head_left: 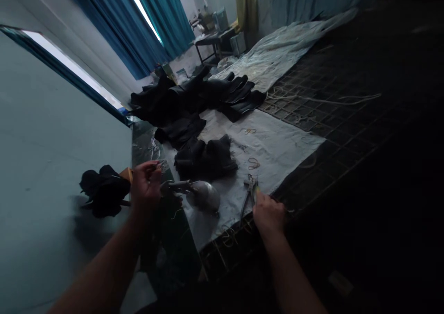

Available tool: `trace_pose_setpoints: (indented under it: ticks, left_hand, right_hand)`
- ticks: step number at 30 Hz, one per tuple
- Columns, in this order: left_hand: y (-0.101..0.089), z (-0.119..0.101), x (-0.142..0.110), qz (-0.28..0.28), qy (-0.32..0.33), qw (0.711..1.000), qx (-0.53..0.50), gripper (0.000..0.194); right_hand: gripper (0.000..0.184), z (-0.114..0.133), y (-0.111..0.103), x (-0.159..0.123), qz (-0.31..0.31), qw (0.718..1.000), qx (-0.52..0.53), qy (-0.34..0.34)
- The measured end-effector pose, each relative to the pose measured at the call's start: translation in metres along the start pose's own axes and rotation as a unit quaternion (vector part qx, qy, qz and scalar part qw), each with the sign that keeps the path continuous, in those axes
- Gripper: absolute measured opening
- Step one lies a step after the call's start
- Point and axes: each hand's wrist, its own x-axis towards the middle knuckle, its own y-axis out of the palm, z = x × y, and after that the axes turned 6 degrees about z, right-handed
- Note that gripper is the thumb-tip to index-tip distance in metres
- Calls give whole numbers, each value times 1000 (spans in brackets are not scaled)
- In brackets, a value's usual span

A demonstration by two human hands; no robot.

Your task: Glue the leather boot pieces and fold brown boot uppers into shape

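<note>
My left hand [146, 187] is raised at the left edge of the worktable, its fingers pinched together on something too small and blurred to name. Beside it a grey, rounded metal piece on an arm [204, 196] stands over the white sheet. My right hand [268, 214] is closed at the front edge of the sheet, around a thin tool with a yellowish part [257, 191], mostly hidden by the fingers. Metal pliers [248, 196] lie just left of that hand. Dark pieces of fabric or leather [208, 159] rest behind the metal piece.
More dark pieces [194, 94] are heaped farther back on the white sheet [274, 143]. Loops of cord [254, 163] lie on it. A wire grid [312, 106] spans the right side. At left, a black bundle [106, 189] sticks out by the wall. A machine [204, 21] stands behind.
</note>
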Motion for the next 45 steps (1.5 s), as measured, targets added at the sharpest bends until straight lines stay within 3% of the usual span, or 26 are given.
trace_pose_setpoints:
  ticks: [4, 7, 11, 14, 17, 22, 25, 28, 38, 45]
  left_hand:
    - [16, 8, 20, 113, -129, 984, 43, 21]
    - [15, 18, 17, 100, -128, 984, 69, 19]
    - [3, 33, 10, 93, -121, 988, -21, 22]
    - [-5, 39, 3, 82, -119, 987, -74, 26]
    - [-10, 39, -5, 57, -133, 983, -110, 32]
    - [-17, 42, -17, 29, -151, 980, -126, 35]
    - [-19, 46, -22, 23, -148, 980, -131, 35]
    - [-19, 48, -23, 23, -144, 980, -135, 34]
    - [-16, 45, -28, 21, -156, 981, -115, 29]
    - [-11, 39, -27, 26, -155, 983, -97, 32]
  right_hand:
    - [42, 2, -10, 2, 49, 998, 13, 37]
    - [36, -6, -8, -6, 20, 991, 108, 79]
    - [23, -19, 4, -22, -5, 978, 198, 73]
    - [20, -15, 9, -32, -17, 969, 237, 63]
    - [24, 6, 3, -40, -16, 941, 337, -18]
    - [27, 60, -11, -48, -8, 832, 487, -266]
    - [24, 83, -12, -46, -57, 800, 500, -325]
    - [24, 95, -13, -42, -106, 795, 489, -342]
    - [27, 108, -23, -35, -126, 817, 435, -356]
    - [23, 107, -20, -38, -259, 845, 325, -337]
